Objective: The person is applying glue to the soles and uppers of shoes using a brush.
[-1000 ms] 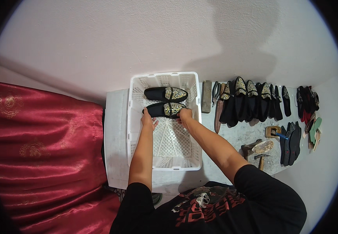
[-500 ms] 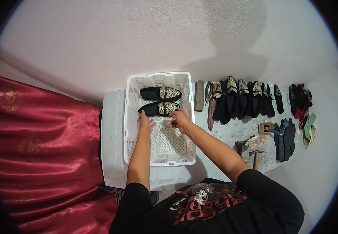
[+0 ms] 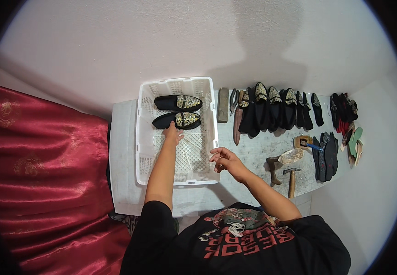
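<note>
Speckled, perhaps stone, worktop against plain white wall.

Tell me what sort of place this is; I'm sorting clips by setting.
Probably a small shoemaker's workspace. A row of black gold-embroidered slip-on shoes lines the wall, a wooden-handled hammer lies beside loose dark flat insoles, and the left hand touches a shoe in a white plastic lattice crate.

Left hand reaches forward, arm straight; right hand hovers, fingers loosely curled.
</note>
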The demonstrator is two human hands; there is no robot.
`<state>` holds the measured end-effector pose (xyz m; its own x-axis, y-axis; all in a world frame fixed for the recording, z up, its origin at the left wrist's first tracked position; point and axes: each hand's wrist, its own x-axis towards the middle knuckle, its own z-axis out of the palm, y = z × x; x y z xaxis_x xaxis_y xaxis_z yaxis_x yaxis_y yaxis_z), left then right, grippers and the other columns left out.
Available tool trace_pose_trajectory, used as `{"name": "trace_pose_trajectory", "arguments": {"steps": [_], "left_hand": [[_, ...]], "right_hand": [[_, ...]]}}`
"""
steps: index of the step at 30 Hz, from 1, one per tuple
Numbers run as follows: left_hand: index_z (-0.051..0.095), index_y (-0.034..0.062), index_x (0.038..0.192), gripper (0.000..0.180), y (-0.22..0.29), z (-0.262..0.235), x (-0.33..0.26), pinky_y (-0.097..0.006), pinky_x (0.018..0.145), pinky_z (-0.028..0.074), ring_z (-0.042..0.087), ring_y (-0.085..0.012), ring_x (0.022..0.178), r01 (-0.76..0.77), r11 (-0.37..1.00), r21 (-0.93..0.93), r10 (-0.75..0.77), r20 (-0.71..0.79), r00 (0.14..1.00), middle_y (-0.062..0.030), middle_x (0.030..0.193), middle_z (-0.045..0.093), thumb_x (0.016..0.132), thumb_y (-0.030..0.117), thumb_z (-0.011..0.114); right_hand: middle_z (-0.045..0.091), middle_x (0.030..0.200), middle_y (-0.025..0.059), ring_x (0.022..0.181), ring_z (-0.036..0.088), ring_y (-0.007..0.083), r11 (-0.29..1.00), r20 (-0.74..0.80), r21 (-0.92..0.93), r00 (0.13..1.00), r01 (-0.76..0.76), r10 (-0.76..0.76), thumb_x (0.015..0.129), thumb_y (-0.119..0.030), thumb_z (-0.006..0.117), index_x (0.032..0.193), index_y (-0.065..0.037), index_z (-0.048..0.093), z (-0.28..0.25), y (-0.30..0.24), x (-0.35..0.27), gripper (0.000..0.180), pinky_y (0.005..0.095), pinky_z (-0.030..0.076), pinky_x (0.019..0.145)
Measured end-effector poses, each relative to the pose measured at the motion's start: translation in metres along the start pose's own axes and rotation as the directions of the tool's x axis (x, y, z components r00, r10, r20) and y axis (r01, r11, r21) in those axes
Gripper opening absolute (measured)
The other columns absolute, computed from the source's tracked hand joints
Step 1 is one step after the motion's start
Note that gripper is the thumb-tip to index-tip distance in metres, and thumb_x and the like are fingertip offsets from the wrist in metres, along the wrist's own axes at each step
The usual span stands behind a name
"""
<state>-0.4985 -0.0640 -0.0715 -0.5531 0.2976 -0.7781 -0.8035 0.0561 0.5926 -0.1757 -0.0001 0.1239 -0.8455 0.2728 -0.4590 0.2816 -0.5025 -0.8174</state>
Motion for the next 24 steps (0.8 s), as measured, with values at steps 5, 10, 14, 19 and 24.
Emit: {"name": "trace_pose_trajectory", "arguments": {"steps": [5, 10, 14, 19, 24], "left_hand": [[0.012, 0.0037, 0.155, 0.081, -0.011, 0.017, -0.003, -0.063, 0.093, 0.055, 0.065, -0.0441, 0.114, -0.072, 0.993, 0.095, 0.084, -0.126, 0.989, -0.0253, 0.145, 0.046, 0.098, 0.027, 0.064], [-0.003, 0.0065, 0.154, 0.083, -0.008, 0.023, -0.016, -0.061, 0.088, 0.058, 0.068, -0.0448, 0.106, -0.059, 0.997, 0.051, 0.064, -0.117, 0.991, -0.0265, 0.139, 0.049, 0.098, 0.017, 0.058], [-0.006, 0.0088, 0.155, 0.084, -0.009, 0.027, -0.020, -0.057, 0.083, 0.062, 0.071, -0.0413, 0.095, -0.061, 0.998, 0.030, 0.065, -0.166, 0.984, -0.0276, 0.138, 0.048, 0.100, 0.013, 0.057], [-0.010, 0.0034, 0.154, 0.086, -0.009, 0.019, -0.011, -0.051, 0.076, 0.064, 0.072, -0.0386, 0.088, -0.132, 0.989, 0.063, 0.139, -0.137, 0.981, -0.0301, 0.130, 0.053, 0.100, 0.011, 0.057], [0.000, 0.0010, 0.151, 0.081, -0.016, 0.028, -0.019, -0.039, 0.063, 0.062, 0.072, -0.0284, 0.075, -0.191, 0.972, 0.135, 0.208, -0.128, 0.970, -0.0277, 0.113, 0.061, 0.095, 0.001, 0.058]], "right_hand": [[0.066, 0.111, 0.0056, 0.077, 0.065, 0.0139, 0.998, 0.037, -0.057, 0.999, 0.014, -0.012, 0.100, -0.015, 0.059, 0.136, -0.006, 0.053, 0.004, -0.006, 0.012, 0.038, 0.0296, 0.054, 0.075], [0.068, 0.105, 0.0086, 0.073, 0.065, 0.0139, 0.993, 0.017, -0.101, 0.998, -0.060, 0.062, 0.096, -0.015, 0.062, 0.134, -0.004, 0.052, 0.012, -0.015, 0.062, 0.041, 0.0296, 0.054, 0.063], [0.064, 0.117, 0.0139, 0.081, 0.068, 0.0239, 0.950, -0.200, -0.210, 0.961, -0.232, 0.191, 0.092, -0.018, 0.066, 0.143, -0.004, 0.040, 0.018, -0.011, 0.135, 0.059, 0.0358, 0.056, 0.068], [0.060, 0.114, 0.0180, 0.086, 0.066, 0.0335, 0.908, -0.422, -0.034, 0.829, -0.417, 0.365, 0.085, -0.018, 0.070, 0.135, 0.001, 0.045, 0.017, 0.032, 0.224, 0.059, 0.0489, 0.055, 0.068], [0.063, 0.108, 0.0181, 0.079, 0.065, 0.0302, 0.923, -0.597, 0.013, 0.737, -0.384, 0.315, 0.082, -0.014, 0.071, 0.128, 0.001, 0.054, -0.011, 0.074, 0.286, 0.051, 0.0497, 0.056, 0.068]]}}
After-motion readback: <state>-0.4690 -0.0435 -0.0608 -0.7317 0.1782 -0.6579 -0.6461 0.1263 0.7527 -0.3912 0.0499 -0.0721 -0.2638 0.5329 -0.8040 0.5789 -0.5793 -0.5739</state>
